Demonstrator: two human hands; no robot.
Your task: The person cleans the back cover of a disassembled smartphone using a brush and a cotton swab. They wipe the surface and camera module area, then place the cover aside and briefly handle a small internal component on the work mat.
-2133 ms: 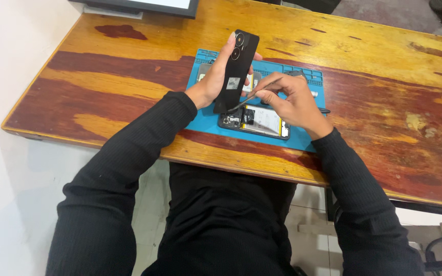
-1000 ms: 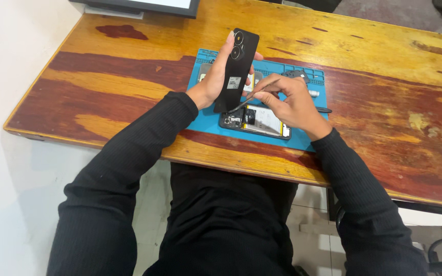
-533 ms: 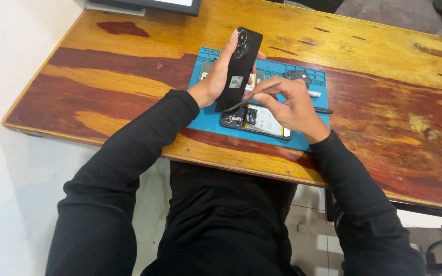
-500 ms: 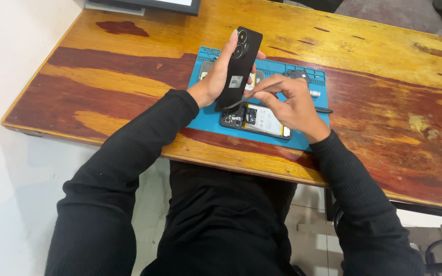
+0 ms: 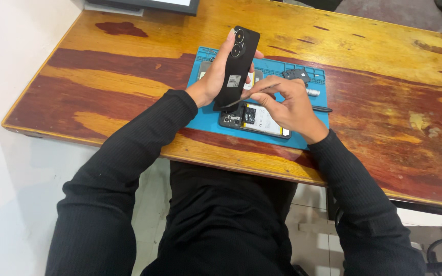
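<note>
wooden table, dark monitor base at far edge

open wooden table left of blue mat, small parts crowding mat's far edge

Varnished wooden table filling view, red and yellow grain showing. White wall running along table's left edge. Pale tiled floor lying beneath table. Dark-framed screen sitting at table's far edge.
</note>
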